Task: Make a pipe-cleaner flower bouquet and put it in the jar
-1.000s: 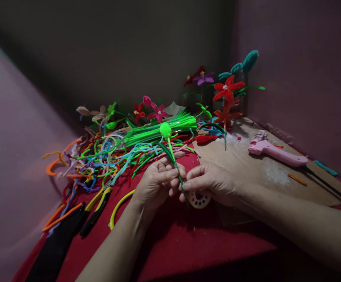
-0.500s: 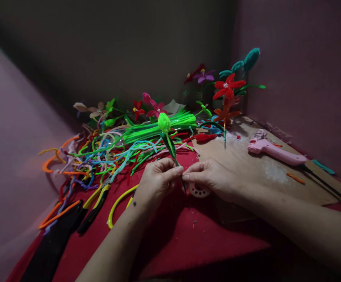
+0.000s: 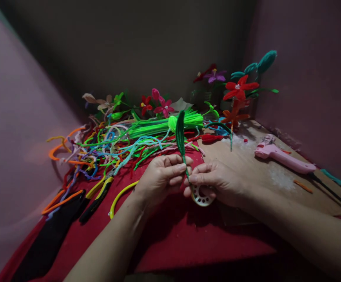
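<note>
Between my hands stands a pipe-cleaner flower with a bright green bud (image 3: 172, 123) and a long dark green leaf (image 3: 180, 135) in front of it. My left hand (image 3: 166, 174) is closed, pinching its stem just below the leaf between thumb and fingers. My right hand (image 3: 214, 180) is closed too, thumb and forefinger on the stem's lower end. Against the right fingers, below the stem, is a white ring-shaped spool (image 3: 203, 200) with holes around it; its upper part is hidden by the hand.
Loose coloured pipe cleaners (image 3: 141, 147) and a green bundle (image 3: 158, 127) lie behind my hands. Yellow-black pliers (image 3: 98, 197) are at the left. A pink glue gun (image 3: 285, 156) rests on the cardboard (image 3: 255, 176) at the right. Finished flowers (image 3: 239, 87) stand at the back.
The flower has been turned, so its dark leaf now faces me and partly covers the bud and stem. The spool sits lower against my right hand. The whole view has shifted slightly.
</note>
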{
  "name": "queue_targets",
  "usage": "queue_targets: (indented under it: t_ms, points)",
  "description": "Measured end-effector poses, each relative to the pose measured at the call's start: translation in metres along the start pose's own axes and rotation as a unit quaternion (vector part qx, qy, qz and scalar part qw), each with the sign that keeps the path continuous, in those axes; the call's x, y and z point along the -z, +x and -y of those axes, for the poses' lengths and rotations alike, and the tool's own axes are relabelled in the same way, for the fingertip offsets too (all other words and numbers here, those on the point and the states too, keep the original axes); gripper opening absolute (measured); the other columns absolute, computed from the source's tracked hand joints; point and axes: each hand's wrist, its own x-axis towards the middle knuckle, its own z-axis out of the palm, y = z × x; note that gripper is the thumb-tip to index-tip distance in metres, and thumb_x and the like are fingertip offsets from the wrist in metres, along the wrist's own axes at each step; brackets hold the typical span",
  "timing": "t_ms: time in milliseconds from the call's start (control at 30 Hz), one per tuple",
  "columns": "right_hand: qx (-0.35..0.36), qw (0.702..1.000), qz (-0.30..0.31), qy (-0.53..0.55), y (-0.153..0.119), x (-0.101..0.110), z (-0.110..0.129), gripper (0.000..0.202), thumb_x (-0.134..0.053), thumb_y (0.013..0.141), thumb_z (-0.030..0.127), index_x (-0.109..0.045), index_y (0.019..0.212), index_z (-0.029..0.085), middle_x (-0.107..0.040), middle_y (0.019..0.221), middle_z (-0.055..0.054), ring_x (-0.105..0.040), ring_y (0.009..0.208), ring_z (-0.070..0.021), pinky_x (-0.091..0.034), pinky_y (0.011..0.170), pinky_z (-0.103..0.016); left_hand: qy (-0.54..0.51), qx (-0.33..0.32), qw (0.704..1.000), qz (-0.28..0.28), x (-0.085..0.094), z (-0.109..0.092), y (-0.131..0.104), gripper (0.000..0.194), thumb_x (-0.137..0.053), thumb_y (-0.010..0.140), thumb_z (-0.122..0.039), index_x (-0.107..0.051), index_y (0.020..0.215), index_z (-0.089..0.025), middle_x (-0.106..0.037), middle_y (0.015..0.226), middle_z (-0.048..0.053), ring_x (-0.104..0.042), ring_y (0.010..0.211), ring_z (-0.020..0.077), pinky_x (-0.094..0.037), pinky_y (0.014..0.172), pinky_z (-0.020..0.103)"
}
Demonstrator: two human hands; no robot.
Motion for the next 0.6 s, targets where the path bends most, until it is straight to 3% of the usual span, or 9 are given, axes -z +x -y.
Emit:
queue_targets:
  t_ms: [133, 267, 433, 600]
  points:
    - [0.021, 0.999, -0.035, 0.011, -0.0005, -0.0022, 0.0017, 0.020, -0.069, 0.067, 0.031, -0.064, 0.066, 0.011, -0.067, 0.064, -0.004, -0.047, 0.045, -0.0055, -0.029, 0.044, -0.019, -0.044, -0.006, 0.999, -0.002, -0.0024, 0.0020, 0.0016, 0.026, -0.068, 0.068, -0.026, -0.055, 0.087, -0.015, -0.049, 0.056, -0.005, -0.038, 0.037, 0.0020, -0.026, 0.033, 0.012]
    - [0.033, 0.996, -0.080, -0.027, -0.0002, -0.0027, 0.0023, 0.024, -0.071, 0.064, 0.034, -0.064, 0.063, 0.011, -0.062, 0.056, -0.002, -0.043, 0.043, -0.0043, -0.030, 0.045, -0.020, 0.009, 0.001, 0.999, -0.047, -0.0064, 0.0035, 0.0018, 0.026, -0.071, 0.065, -0.029, -0.052, 0.076, -0.016, -0.049, 0.048, -0.006, -0.046, 0.036, 0.0054, -0.031, 0.033, 0.014]
    - [0.001, 1.000, -0.014, -0.020, 0.0000, 0.0010, 0.0000, 0.024, -0.067, 0.069, 0.035, -0.067, 0.070, 0.010, -0.067, 0.069, -0.006, -0.053, 0.053, -0.0081, -0.038, 0.054, -0.022, 0.047, 0.009, 0.997, -0.059, -0.0052, 0.0053, 0.0020, 0.020, -0.068, 0.069, -0.025, -0.051, 0.065, -0.014, -0.044, 0.039, -0.007, -0.049, 0.036, 0.0076, -0.040, 0.041, 0.019]
    - [-0.010, 1.000, 0.017, 0.001, -0.0003, 0.0028, -0.0004, 0.021, -0.065, 0.070, 0.031, -0.067, 0.073, 0.010, -0.068, 0.071, -0.007, -0.051, 0.049, -0.0065, -0.035, 0.050, -0.021, 0.023, 0.013, 0.999, -0.026, -0.0010, 0.0060, 0.0023, 0.017, -0.068, 0.069, -0.024, -0.057, 0.069, -0.011, -0.045, 0.039, -0.006, -0.045, 0.033, 0.0056, -0.038, 0.038, 0.018]
